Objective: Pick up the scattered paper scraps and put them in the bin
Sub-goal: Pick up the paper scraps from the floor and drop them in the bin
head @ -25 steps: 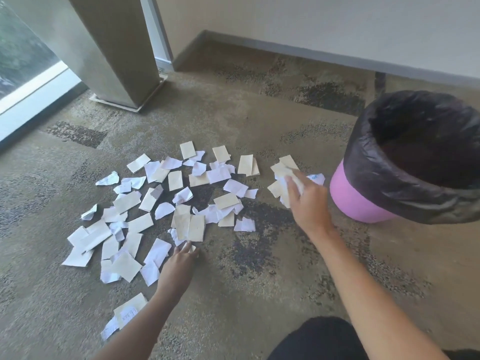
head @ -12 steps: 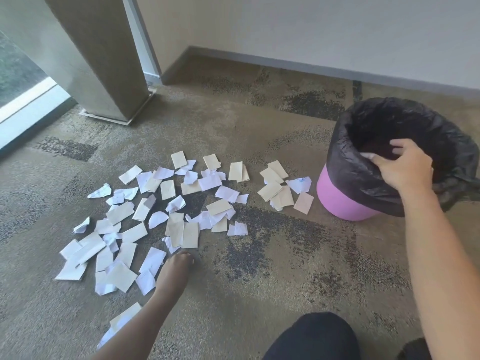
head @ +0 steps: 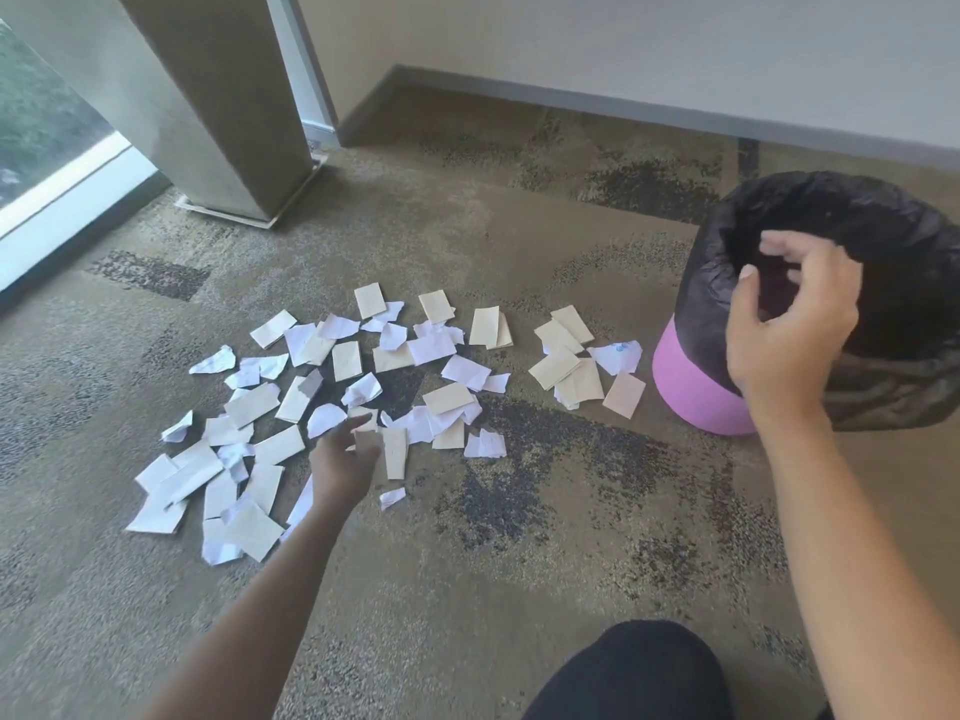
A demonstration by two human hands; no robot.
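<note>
- Carpet (head: 467,589): brown-tan, mottled with dark speckled patches; covers the whole floor.
- Square column (head: 218,96): grey-brown, upper left, standing on a thin pale base plate (head: 228,213).
- Window glass (head: 36,111): far left, greenery blurred behind it; white sill (head: 62,210) below.
- Wall (head: 623,44): plain cream, across the top; grey skirting board (head: 675,114) along its foot.
- Dark-clothed knee (head: 628,672): bottom edge, right of centre.
</note>
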